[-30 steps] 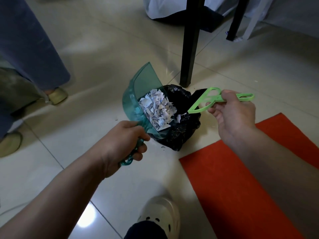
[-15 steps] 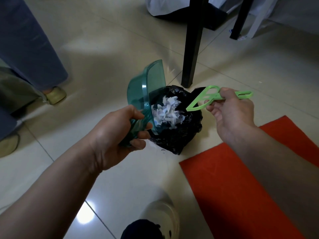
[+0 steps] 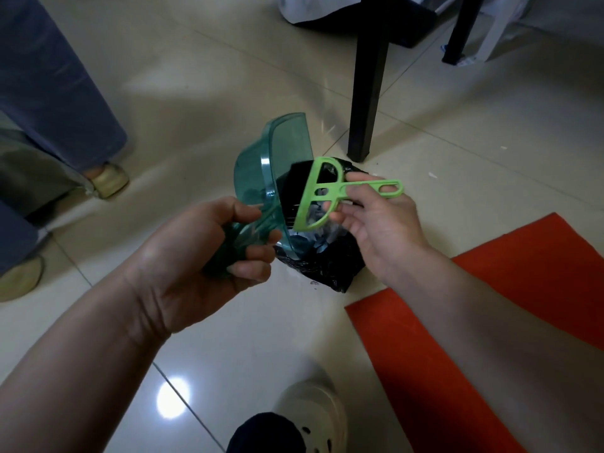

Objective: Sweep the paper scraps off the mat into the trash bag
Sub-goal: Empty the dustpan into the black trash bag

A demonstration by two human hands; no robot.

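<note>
- Left hand (image 3: 209, 253) is clamped around the handle of the teal dustpan (image 3: 274, 171). The pan is tipped steeply on its edge, with its lower lip down inside the mouth of the black trash bag (image 3: 327, 259).
- Right hand (image 3: 379, 220) is closed on the handle of the green brush (image 3: 322, 194), thumb and fingers pinching it. The brush head lies across the pan's open face, bristles toward the pan.
- Paper scraps (image 3: 313, 238): a pale cluster shows at the bag mouth just below the pan lip. The visible pan wall looks clear; its lower inside is hidden behind the brush, so residue there cannot be ruled out.
- Red mat (image 3: 490, 322) lies on the floor (image 3: 261, 338) just beside the bag. The part in view carries no scraps; the remainder is out of frame.
- A few white specks sit on the floor beside the bag (image 3: 312, 282).
- Judged step: clearing the last scraps from pan into bag.
- Recommended practice: keep the lip inside the bag mouth; draw the bristles downward along the pan wall toward the lip, not outward; use short strokes; hold the pan steady.
- Risk: the bag is slack and unsupported, so its mouth may fold shut or let scraps spill onto the floor.
</note>
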